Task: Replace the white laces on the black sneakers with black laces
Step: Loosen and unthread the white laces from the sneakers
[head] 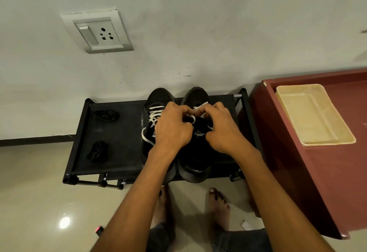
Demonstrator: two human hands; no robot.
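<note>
a: head view, the only one we have. what's on the rack?

b: a low black shoe rack against the wall, with the two black sneakers side by side on its right half, toes to the wall. the left sneaker has its white lace threaded through the eyelets, with a loose loop trailing down its side. the right sneaker is the one being worked on.

a: and the hands?

b: both are over the right sneaker's tongue. the left hand has its fingers curled in, and the right hand the same — each seems to pinch a strand of that shoe's white lace up near the top eyelets, where a small white loop shows between them. exactly which finger holds what is hidden.

a: so which step?

b: i'd judge it's the early part: undoing or pulling out the white lace on the right shoe. no black lace is in either shoe yet.

a: where are the black ones?

b: two black lace bundles on the rack's left half, well apart from the shoes — one farther back, one nearer.

a: next move?

b: probably loosening the crossings row by row and drawing the white lace free without snagging an eyelet, then reaching left for a bundle.
</note>
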